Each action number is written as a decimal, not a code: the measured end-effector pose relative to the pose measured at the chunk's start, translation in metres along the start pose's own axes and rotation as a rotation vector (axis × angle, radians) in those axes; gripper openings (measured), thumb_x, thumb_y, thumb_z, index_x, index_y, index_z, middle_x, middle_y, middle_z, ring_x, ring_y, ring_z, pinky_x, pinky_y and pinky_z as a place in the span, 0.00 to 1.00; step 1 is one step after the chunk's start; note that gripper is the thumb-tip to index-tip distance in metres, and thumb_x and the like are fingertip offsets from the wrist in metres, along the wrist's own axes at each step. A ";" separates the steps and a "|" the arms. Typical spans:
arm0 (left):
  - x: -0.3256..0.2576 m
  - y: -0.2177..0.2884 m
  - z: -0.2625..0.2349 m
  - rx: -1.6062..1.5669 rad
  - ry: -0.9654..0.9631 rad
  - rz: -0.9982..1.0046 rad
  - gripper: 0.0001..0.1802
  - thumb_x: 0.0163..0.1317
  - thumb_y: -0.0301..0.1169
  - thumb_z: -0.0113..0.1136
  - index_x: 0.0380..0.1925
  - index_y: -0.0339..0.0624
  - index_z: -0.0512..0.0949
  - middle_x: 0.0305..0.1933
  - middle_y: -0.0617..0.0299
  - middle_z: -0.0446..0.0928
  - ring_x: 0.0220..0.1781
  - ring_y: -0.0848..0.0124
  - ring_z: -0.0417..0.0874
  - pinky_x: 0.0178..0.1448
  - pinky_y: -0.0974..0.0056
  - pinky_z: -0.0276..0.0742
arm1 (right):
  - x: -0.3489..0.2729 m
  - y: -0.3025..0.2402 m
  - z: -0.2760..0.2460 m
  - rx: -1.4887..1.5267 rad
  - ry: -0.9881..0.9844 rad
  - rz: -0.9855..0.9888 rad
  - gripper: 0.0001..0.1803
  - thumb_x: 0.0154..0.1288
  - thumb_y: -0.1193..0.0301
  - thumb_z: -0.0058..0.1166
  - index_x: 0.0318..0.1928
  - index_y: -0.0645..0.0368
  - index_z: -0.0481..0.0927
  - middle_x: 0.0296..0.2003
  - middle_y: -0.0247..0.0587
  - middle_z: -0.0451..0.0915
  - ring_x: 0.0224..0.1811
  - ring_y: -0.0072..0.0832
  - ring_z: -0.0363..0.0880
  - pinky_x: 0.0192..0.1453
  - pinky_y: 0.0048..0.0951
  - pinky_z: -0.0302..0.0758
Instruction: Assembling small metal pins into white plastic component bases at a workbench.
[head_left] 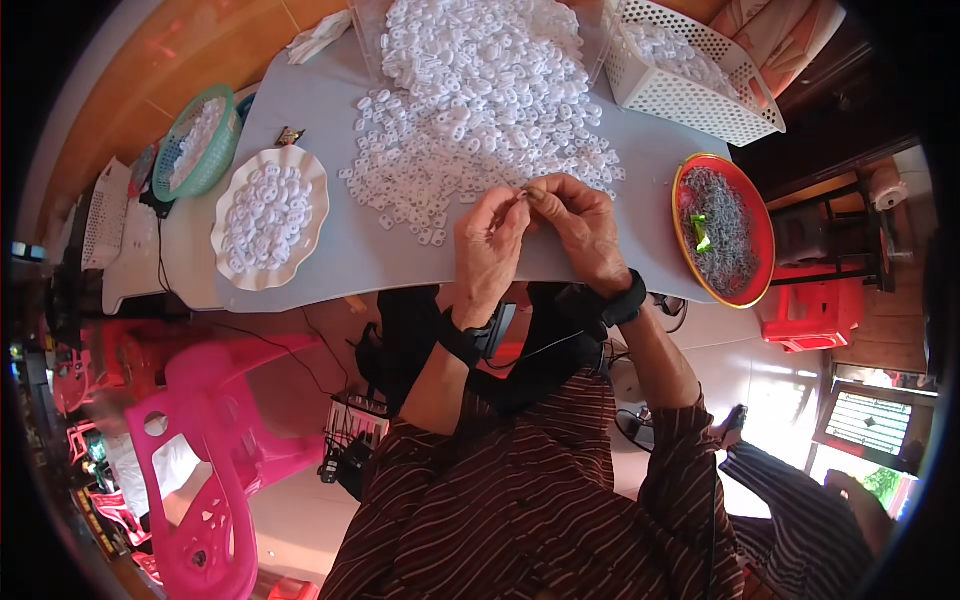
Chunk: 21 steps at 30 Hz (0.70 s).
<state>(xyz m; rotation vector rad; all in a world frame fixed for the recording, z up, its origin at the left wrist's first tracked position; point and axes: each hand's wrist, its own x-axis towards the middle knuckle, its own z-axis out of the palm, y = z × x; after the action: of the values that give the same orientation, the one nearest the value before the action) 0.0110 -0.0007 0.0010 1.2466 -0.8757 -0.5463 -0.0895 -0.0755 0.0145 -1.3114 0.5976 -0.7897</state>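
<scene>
My left hand (490, 232) and my right hand (582, 222) meet fingertip to fingertip over the near edge of the grey table (400, 262). Both are closed in a pinch, and whatever lies between the fingers is too small to make out. Just beyond them spreads a large heap of small white plastic pieces (480, 90), with smaller white pieces (415, 185) scattered on its near left side. At the left, a scalloped white plate (318, 232) bears more white oval pieces (265, 215). To the right, a red bowl (762, 215) holds many thin grey metal-looking bits (722, 240).
A white perforated basket (690, 115) with white pieces stands at the back right. A green basket (215, 160) is at the far left. A small wrapper (289, 136) lies behind the plate. A pink chair (205, 430) stands on the floor at left. Another person's striped sleeve (790, 490) shows lower right.
</scene>
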 end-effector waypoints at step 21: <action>0.002 -0.004 -0.018 -0.027 0.131 -0.002 0.07 0.66 0.25 0.46 0.37 0.35 0.74 0.30 0.64 0.76 0.34 0.78 0.75 0.41 0.74 0.69 | 0.072 -0.027 0.021 -0.384 -0.115 0.086 0.10 0.64 0.70 0.46 0.36 0.66 0.73 0.30 0.40 0.79 0.30 0.24 0.83 0.22 0.21 0.75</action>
<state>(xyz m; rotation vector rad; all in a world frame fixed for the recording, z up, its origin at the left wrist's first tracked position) 0.0271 0.0072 -0.0041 1.2439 -0.7552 -0.4710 -0.0340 -0.1212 0.0481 -1.6578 0.7321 -0.5396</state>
